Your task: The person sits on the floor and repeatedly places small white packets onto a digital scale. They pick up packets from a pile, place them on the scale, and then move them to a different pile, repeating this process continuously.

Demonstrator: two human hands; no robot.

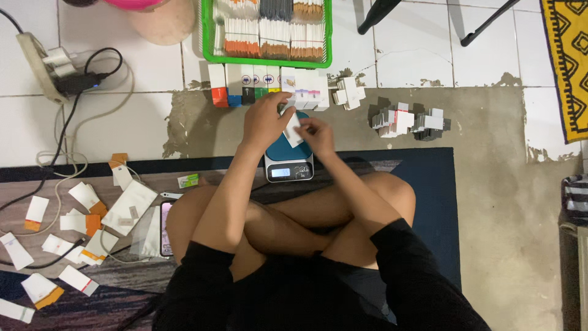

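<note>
Item: small white packet point(293, 130), held over the teal-topped scale point(288, 160) on the floor. Right hand point(316, 135) grip closed on its right edge; left hand point(265, 119) grip pinching its upper end. Row of small boxes point(269, 86) just beyond; green basket point(267, 32) behind.

The left hand point(264, 119) and right hand point(315, 135) cover most of the scale point(288, 164) top, so the small white packet point(294, 130) in their grip is partly hidden, and the green basket point(205, 37) is cut off by the upper edge.
</note>
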